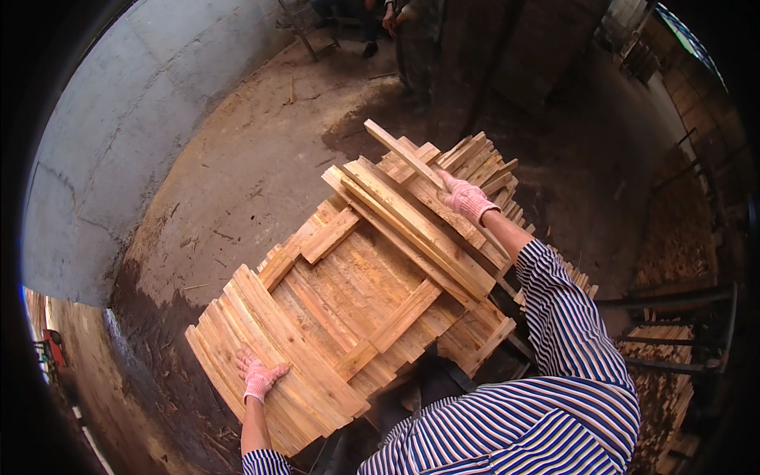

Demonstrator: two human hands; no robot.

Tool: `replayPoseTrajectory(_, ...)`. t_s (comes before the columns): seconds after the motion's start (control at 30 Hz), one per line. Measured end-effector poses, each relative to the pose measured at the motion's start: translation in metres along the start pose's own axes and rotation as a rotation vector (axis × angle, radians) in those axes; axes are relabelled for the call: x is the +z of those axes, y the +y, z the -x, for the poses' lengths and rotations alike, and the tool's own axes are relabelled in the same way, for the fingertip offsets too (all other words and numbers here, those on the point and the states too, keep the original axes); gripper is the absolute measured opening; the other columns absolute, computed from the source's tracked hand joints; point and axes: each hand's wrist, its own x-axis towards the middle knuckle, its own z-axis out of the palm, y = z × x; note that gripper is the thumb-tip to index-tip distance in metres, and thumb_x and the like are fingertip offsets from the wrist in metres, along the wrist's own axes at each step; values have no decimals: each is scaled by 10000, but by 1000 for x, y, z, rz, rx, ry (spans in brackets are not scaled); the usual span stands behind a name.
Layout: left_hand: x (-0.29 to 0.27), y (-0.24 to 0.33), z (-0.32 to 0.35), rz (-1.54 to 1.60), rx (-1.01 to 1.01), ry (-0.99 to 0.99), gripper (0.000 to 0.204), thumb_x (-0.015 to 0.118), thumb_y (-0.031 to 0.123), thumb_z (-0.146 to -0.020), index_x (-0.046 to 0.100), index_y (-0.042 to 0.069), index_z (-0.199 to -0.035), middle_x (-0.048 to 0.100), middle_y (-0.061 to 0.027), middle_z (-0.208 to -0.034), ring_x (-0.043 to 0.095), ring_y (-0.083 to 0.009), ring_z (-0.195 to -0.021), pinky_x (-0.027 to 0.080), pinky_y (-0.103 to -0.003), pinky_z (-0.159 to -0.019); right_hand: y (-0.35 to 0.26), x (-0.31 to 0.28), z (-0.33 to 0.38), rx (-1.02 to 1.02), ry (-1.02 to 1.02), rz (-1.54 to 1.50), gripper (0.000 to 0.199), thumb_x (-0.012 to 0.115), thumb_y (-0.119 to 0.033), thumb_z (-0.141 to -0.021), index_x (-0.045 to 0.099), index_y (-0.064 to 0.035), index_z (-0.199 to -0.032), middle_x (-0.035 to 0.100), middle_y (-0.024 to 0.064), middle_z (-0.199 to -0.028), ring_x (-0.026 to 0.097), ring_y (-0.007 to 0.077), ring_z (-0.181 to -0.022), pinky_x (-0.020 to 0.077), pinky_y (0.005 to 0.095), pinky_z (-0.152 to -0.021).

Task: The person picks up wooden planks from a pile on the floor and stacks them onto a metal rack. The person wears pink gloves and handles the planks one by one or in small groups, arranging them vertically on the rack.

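Note:
My left hand [259, 374], in a pinkish work glove, lies with its fingers spread on a row of wooden planks [289, 360] laid side by side on top of the stack. In its glove, my right hand [465, 198] is closed around a narrow wooden board [400, 150] at the far right of the stack. Between my hands, several thicker boards [412, 226] lie together across the pile. Short crosspieces [331, 235] rest on a lower layer of planks [348, 289]. The palm side of my right hand is hidden.
A grey concrete wall [150, 103] curves along the left. Wood scraps litter the dirt floor [229, 206]. More wood lies in a rack [661, 348] with dark metal bars at the right. Another person's hand [389, 20] and legs show at the top.

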Motion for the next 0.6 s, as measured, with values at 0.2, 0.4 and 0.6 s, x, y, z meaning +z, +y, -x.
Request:
replayPoseTrajectory(0.2,0,20,-3,40,34,-16,1624,940,575,-510,-141,52,-1602,-77,-292,-1664,-99,-452,-1543,14,-574,-1231,40,50,-4,-113,-116,-196,1120,714,-684,-801,178,-157,-1632,293,180,-1643,317,344,-1504,289,395,-1222)
replayPoseTrajectory(0.4,-4,6,-1,38,6,-26,1634,941,584,-504,-144,41,-1598,-76,-295,-1663,-92,-453,-1542,19,-567,-1235,6,26,4,39,-21,-118,984,803,-409,-786,311,-146,-1596,520,192,-1475,509,326,-1340,414,425,-1096)
replayPoseTrajectory(0.6,-8,26,3,41,12,-60,1641,938,603,-504,-140,16,-1592,-81,-294,-1662,-96,-455,-1541,25,-562,-1239,-52,42,62,-12,-44,-10,868,659,-313,-909,199,-167,-1630,553,215,-1332,578,217,-876,518,344,-688)
